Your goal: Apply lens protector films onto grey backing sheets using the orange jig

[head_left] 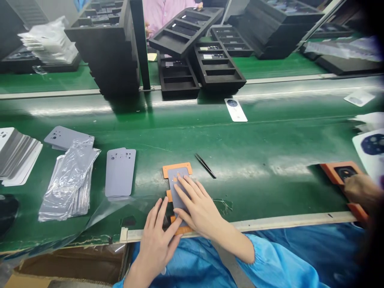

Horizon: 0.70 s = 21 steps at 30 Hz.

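A grey phone back panel [175,188] with camera holes lies in an orange jig [177,166] at the table's front edge. Across the panel's upper and right part rests my right hand [198,204], its fingers stretched out flat. My left hand [159,234] is at the lower left of the jig, fingers extended, the tips touching or close to its lower edge. Black tweezers [205,165] lie on the green surface just beyond my right hand. To the left sits a small stack of grey panels [120,176].
Plastic-wrapped panels [67,184] and a fanned white stack [19,156] lie on the left. Black foam trays [219,68] stand beyond, with a white panel [237,110] before them. At right, a co-worker's hand [363,192] holds another orange jig [333,172]. An open cardboard box [72,264] is below left.
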Available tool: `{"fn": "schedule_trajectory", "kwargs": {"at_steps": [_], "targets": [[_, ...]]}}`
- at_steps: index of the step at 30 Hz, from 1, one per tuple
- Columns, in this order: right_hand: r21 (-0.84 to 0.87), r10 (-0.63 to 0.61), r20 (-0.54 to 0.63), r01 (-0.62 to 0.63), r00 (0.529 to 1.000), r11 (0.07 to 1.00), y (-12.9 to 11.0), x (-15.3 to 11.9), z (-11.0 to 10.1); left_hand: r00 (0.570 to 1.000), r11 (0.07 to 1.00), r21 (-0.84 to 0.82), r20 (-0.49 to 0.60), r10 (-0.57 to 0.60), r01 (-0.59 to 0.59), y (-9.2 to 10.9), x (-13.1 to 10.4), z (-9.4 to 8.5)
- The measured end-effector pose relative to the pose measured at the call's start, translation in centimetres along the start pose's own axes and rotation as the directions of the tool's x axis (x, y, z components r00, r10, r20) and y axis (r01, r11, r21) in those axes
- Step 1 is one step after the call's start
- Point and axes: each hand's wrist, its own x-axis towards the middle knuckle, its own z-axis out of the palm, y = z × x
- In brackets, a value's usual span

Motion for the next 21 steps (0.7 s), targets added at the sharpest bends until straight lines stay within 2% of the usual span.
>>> {"fn": "schedule_trajectory", "kwargs": {"at_steps": [7,12,16,19,21], "targets": [[-0.095,0.102,-0.029,-0.105,0.994,0.99,-0.5,3.2,0.4,0.999,1.0,0.021,-0.027,0.019,-0.018,-0.1,0.3,0.0],[-0.043,0.119,-0.049,-0.121,0.992,0.992,0.0,4.4,-0.2,0.999,1.0,-0.006,-0.042,0.004,-0.004,-0.2,0.4,-0.1],[0.115,0.101,-0.104,-0.089,0.989,0.989,1.1,3.1,-1.1,0.999,0.999,-0.033,-0.049,-0.008,0.006,-0.3,0.2,-0.3],[0.169,0.205,-0.21,-0.171,0.956,0.971,1.8,1.3,-1.3,0.999,0.997,-0.067,-0.036,-0.03,0.027,-0.4,0.2,-0.4],[0.183,0.247,-0.224,-0.208,0.943,0.961,1.9,0.2,-1.2,0.997,0.99,-0.121,-0.019,-0.074,0.072,-0.6,0.1,-0.4]]}}
